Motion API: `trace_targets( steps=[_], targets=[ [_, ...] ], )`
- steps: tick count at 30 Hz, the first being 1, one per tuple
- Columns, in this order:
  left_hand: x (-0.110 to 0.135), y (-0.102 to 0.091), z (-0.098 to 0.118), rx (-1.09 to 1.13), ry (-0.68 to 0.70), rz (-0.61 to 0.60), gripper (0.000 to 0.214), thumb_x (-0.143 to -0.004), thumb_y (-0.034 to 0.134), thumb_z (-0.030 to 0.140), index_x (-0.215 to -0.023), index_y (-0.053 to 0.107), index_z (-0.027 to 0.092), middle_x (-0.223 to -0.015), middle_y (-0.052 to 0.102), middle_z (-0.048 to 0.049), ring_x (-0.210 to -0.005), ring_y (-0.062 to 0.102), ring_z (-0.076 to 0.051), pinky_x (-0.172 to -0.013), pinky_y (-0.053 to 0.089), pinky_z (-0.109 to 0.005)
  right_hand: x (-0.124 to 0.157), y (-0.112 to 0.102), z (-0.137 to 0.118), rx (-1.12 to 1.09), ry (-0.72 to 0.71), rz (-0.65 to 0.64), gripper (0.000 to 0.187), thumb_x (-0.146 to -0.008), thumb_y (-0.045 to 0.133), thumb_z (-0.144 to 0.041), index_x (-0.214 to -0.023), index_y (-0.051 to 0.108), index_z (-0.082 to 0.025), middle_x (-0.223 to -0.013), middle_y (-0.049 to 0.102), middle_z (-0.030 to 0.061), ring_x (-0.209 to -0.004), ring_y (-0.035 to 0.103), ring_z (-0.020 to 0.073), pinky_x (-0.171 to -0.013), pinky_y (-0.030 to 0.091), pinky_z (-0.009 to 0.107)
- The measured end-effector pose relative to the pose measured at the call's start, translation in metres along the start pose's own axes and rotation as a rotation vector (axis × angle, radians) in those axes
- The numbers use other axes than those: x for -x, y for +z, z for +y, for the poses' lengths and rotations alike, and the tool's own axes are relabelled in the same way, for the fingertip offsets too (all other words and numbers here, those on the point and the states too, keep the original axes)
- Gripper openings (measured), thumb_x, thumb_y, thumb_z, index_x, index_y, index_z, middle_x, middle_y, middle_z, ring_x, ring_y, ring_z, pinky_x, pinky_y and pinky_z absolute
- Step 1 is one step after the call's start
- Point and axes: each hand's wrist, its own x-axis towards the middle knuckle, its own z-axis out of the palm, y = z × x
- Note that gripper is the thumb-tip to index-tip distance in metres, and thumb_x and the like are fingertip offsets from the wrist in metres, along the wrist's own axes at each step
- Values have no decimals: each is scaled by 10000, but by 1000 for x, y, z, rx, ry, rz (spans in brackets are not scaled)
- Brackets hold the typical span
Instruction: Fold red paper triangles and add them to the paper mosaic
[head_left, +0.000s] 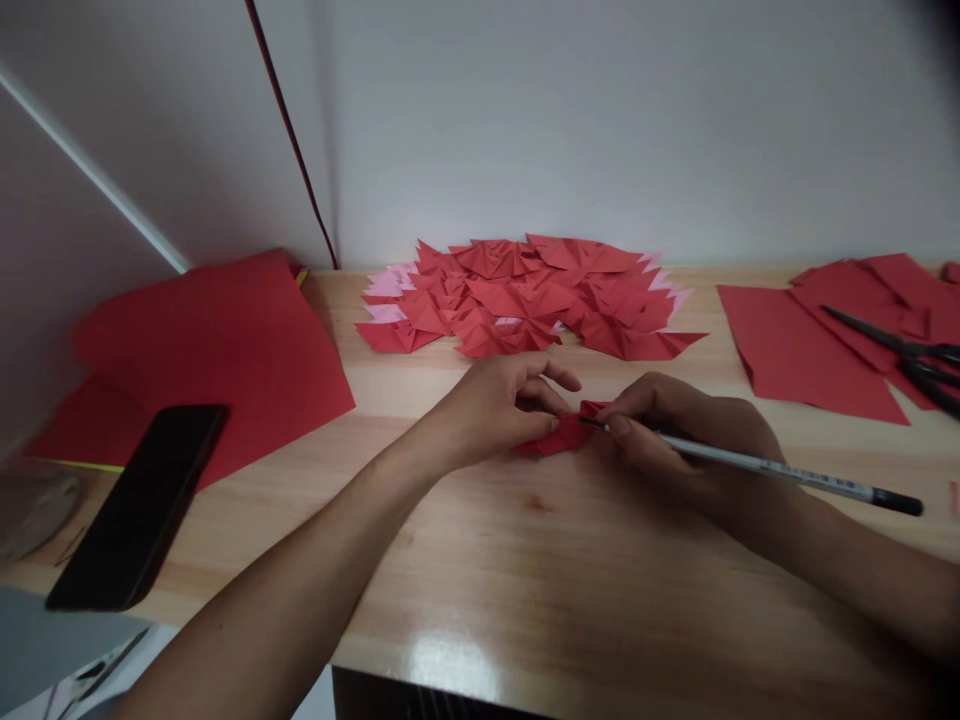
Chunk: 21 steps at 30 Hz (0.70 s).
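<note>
Low over the wooden table, a small folded red paper (pixel 564 437) lies between my two hands. Thumb and fingertips of my left hand (pixel 499 405) close on its left side, the other fingers curled above. My right hand (pixel 694 435) grips a slim pen (pixel 795 475) with a pale barrel and a black end. Its dark tip touches or hovers just over the paper; I cannot tell which. Behind my hands, many folded red paper pieces (pixel 517 295) overlap in rows, with pink paper edges (pixel 386 285) showing at the sides.
At the left, large red sheets (pixel 247 350) lie under part of a black phone (pixel 142 500). On the right are flat red papers (pixel 810 350) with black-handled scissors (pixel 930 365) on top. The wall (pixel 600 120) bounds the table's (pixel 480 570) back; a dark cable (pixel 292 140) runs down it.
</note>
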Motion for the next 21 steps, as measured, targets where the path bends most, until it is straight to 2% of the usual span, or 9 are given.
trace_targets(
  steps=[10,21],
  targets=[
    [0,0,1,-12,-5,9,357,-715,601,35,-1061,609,123,-888,760,-70,-803,683,-140,-632,470,-192,-1,1,1,-2,-36,9,105,-846,566,-276,-757,604,-236,-533,588,-50,-438,495,101,-409,318,217],
    [0,2,1,9,-15,21,342,-721,616,49,-1055,606,122,-887,760,-77,-768,679,-140,-630,471,-201,0,1,0,-14,-1,34,113,-846,570,-288,-755,611,-236,-529,574,-48,-433,485,98,-409,319,218]
  ],
)
